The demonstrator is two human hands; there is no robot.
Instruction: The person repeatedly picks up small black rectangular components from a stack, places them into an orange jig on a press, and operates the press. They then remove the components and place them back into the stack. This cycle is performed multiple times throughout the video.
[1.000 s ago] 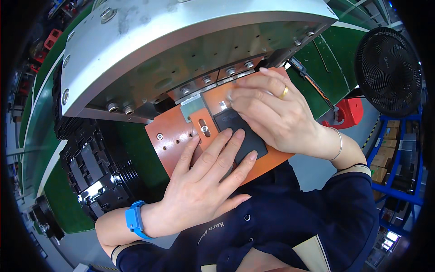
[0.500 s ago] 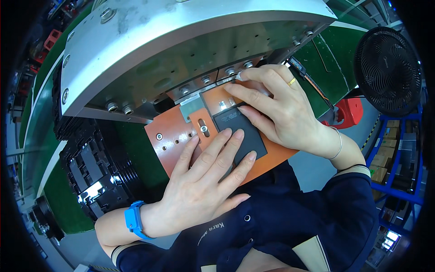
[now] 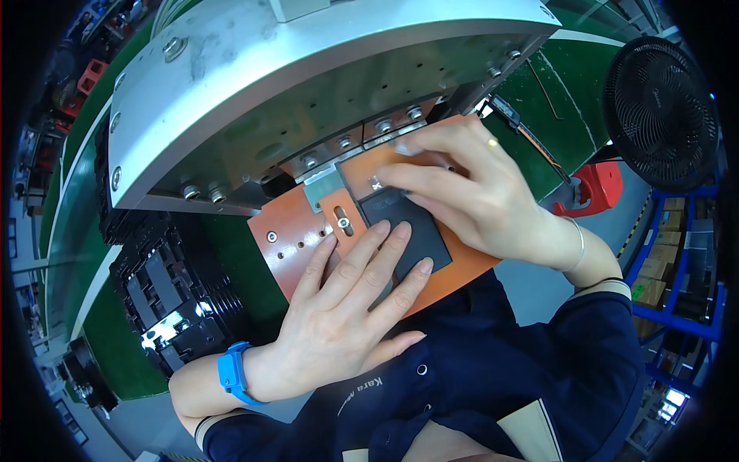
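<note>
- Silver machine frame (image 3: 231, 69): arches beyond the work.
- Orange plate (image 3: 454, 277): in front of frame.
- Left hand (image 3: 335, 323): fingers spread, pressing, grasping nothing.
- Right hand (image 3: 489, 204): fingers curled, blurred; cannot tell if gripping.
- Black flat piece (image 3: 425, 240): on plate, under left fingertips.
- Slotted block (image 3: 331, 206): beside black piece.

One left hand (image 3: 339, 316) and one right hand (image 3: 485, 200), two in all, appear with one flat black piece (image 3: 423, 235), one slotted orange bar (image 3: 356, 224), four bolts (image 3: 344, 143) in a single row, one black fan (image 3: 654, 115), one blue wristband (image 3: 232, 371), one silver-coloured bracelet (image 3: 580, 245) and one gold-coloured ring (image 3: 493, 143).
</note>
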